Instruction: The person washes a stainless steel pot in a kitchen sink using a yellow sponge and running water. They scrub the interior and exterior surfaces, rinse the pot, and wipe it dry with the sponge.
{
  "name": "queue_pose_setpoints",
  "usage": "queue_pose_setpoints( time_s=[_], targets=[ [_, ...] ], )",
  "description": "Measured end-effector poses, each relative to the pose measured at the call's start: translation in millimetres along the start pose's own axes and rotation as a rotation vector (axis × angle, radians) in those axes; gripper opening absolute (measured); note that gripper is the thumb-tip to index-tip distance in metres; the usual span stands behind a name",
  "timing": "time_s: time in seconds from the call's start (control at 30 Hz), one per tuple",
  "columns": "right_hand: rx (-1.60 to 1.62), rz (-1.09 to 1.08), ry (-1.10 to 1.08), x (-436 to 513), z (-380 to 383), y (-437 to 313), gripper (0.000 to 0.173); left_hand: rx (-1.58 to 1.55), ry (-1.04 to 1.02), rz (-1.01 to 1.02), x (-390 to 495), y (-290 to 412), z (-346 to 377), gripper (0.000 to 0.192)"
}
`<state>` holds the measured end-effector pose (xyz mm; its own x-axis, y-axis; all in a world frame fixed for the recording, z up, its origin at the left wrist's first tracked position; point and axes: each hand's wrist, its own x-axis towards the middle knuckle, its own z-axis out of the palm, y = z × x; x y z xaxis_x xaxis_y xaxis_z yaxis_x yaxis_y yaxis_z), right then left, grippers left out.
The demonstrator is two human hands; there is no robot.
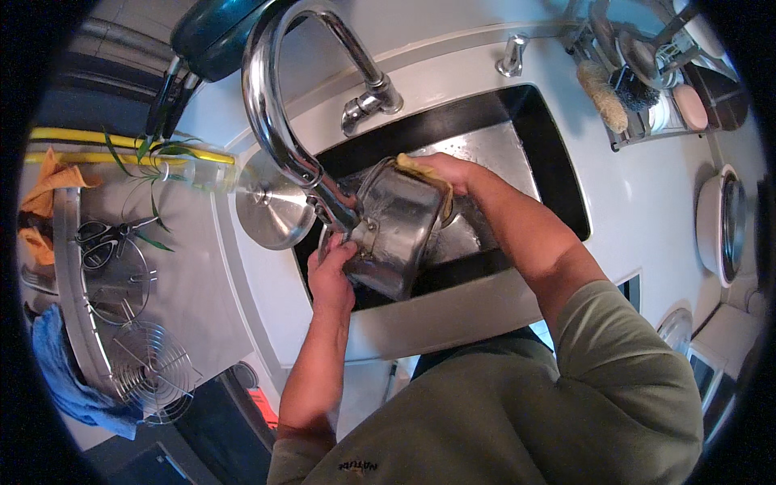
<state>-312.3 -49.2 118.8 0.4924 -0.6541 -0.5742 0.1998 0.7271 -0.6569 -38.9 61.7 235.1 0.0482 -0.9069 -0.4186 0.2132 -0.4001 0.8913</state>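
Observation:
Tilted over the sink [555, 163] is a stainless steel pot [397, 227], its side turned up towards me. My left hand [332, 270] grips the pot by its handle, just below the spray head of the chrome faucet [257, 97]. On the pot's far right side, my right hand [447, 170] presses a yellow sponge or cloth [424, 173] against the metal. The pot's wall looks wet. Much of the faucet's outlet end overlaps the pot and handle in this view, so whether water runs is hard to tell.
A steel lid [276, 215] lies left of the sink. Beyond it stand a glass bottle with a plant [197, 174], scissors [103, 236] and wire racks [148, 370]. A dish rack with brushes [645, 91] is at upper right, a white pot [715, 224] at far right.

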Motion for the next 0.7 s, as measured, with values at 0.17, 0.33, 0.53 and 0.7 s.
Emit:
queue_pose_setpoints(
  time_s=[0.17, 0.33, 0.53, 0.7],
  targets=[
    [0.377, -0.088, -0.038, 11, -77, 68, 0.052, -0.237, 0.023, -0.092, 21, -11, 7, 0.036],
    [0.574, -0.049, 0.038, -28, -80, 72, 0.053, -0.524, -0.09, -0.119, 32, -26, 16, 0.041],
    [0.656, -0.139, 0.303, -67, -80, 88, 0.049, -0.592, 0.117, -0.233, 45, 9, 88, 0.065],
    [0.43, -0.252, 0.624, -85, -90, 118, 0.033, -0.612, 0.296, -0.189, 60, 1, 105, 0.064]
  ],
)
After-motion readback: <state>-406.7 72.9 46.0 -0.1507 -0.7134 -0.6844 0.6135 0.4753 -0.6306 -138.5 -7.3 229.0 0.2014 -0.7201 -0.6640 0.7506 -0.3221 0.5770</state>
